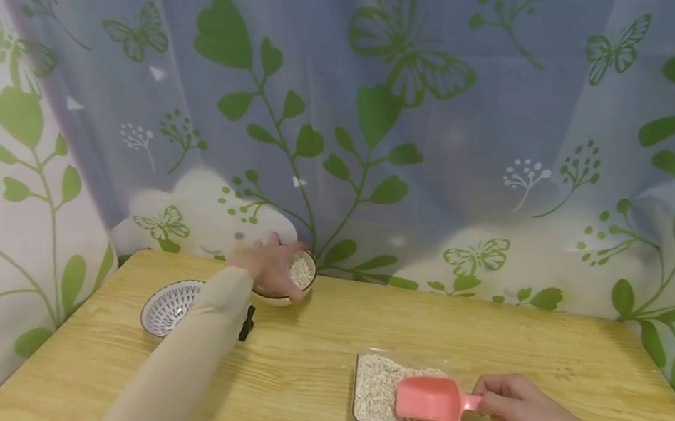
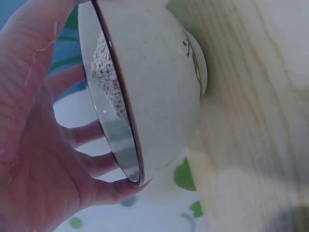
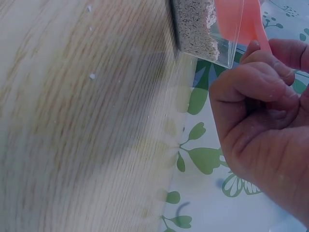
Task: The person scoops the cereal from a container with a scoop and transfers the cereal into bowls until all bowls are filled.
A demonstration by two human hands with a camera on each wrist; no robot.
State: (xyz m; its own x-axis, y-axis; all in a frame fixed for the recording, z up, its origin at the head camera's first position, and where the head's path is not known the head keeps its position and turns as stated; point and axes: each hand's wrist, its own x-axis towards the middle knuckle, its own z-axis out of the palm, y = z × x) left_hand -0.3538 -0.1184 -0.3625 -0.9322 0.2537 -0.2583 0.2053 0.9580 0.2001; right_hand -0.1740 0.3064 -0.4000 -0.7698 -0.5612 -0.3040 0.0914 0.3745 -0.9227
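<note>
At the table's far edge my left hand [image 1: 268, 265] grips a cream bowl [image 1: 297, 278] partly filled with pale grains. In the left wrist view the fingers [image 2: 91, 164] curl over the rim of the bowl [image 2: 159, 92], and grains [image 2: 108, 79] show inside. My right hand [image 1: 513, 406] pinches the handle of a pink scoop [image 1: 430, 398] that lies over a clear rectangular container [image 1: 372, 395] full of the same grains. In the right wrist view the curled fingers [image 3: 260, 82] hold the scoop [image 3: 239, 21] beside the container [image 3: 198, 29].
A white slotted strainer basket [image 1: 168, 305] stands left of the bowl, partly behind my left sleeve, with a small black object [image 1: 247, 323] beside it. The wooden table [image 1: 301, 378] is ringed by a leaf-and-butterfly curtain [image 1: 386, 138]. A few stray grains [image 3: 91, 76] lie on the wood.
</note>
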